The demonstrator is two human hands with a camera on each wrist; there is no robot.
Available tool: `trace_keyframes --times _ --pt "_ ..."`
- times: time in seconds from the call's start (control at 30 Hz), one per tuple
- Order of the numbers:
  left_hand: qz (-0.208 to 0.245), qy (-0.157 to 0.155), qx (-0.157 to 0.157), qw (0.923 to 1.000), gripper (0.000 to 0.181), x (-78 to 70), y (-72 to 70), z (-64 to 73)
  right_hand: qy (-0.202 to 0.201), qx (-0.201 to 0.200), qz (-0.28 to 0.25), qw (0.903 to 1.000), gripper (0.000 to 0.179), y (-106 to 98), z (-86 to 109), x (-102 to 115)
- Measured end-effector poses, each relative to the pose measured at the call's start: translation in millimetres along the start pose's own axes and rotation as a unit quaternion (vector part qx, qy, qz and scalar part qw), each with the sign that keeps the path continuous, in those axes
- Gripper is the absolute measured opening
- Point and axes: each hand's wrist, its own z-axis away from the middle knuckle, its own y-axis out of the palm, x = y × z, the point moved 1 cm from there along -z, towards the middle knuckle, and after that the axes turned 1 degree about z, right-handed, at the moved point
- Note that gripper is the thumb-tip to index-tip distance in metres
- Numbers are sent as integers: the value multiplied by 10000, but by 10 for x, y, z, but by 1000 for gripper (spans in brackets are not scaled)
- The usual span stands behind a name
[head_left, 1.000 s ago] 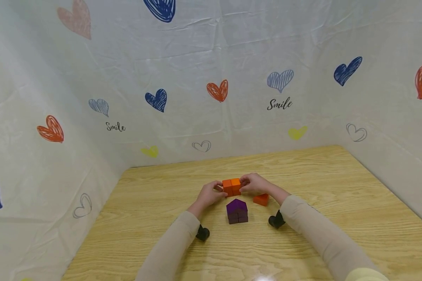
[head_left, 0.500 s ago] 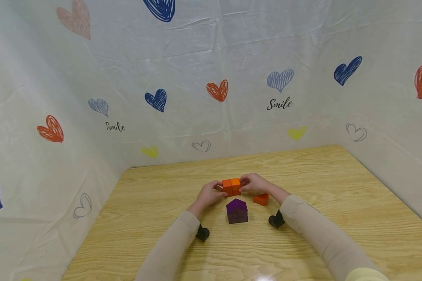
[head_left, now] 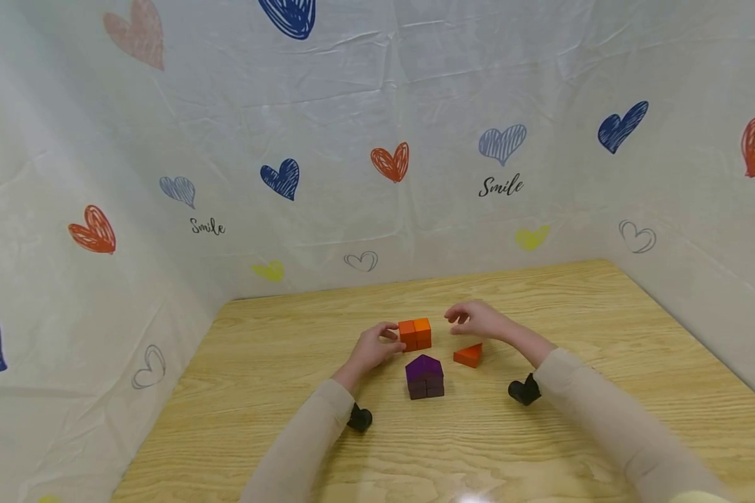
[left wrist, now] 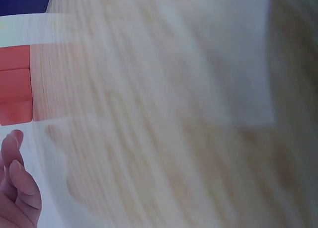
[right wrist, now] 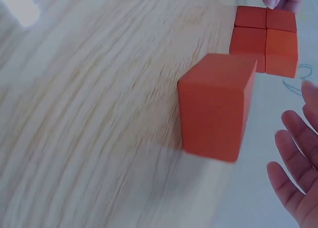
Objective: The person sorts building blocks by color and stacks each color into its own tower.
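Several orange cubes (head_left: 414, 335) stand together as a small two-layer stack, also in the right wrist view as a square of cube faces (right wrist: 248, 41). My left hand (head_left: 371, 347) is at the stack's left side, fingers loosely bent and fingertips right by its face; in the left wrist view a narrow gap shows between fingers (left wrist: 19, 176) and blocks (left wrist: 15, 86). My right hand (head_left: 480, 320) hovers to the right of the stack, holding nothing, its fingers relaxed. Below it lies an orange triangular block (head_left: 468, 355), large in the right wrist view.
A purple block house (head_left: 424, 377) with a pointed roof stands nearer me, in front of the orange stack. All the blocks are on a wood-grain table (head_left: 289, 335). A white curtain (head_left: 327, 223) printed with hearts surrounds the table's back and sides.
My right hand has let go of the orange stack and moved right and slightly up, uncovering more of the triangular block. The left hand and the blocks stay nearly where they were.
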Motion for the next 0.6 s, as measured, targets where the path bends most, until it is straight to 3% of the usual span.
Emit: trace_keyframes --times 0.37,0.6 --pt "306 60 -105 9995 44 19 -34 18 -614 4 1165 9913 22 54 329 -35" --pt "524 89 -111 9985 44 54 -14 -12 -418 112 1298 9906 25 148 412 -77"
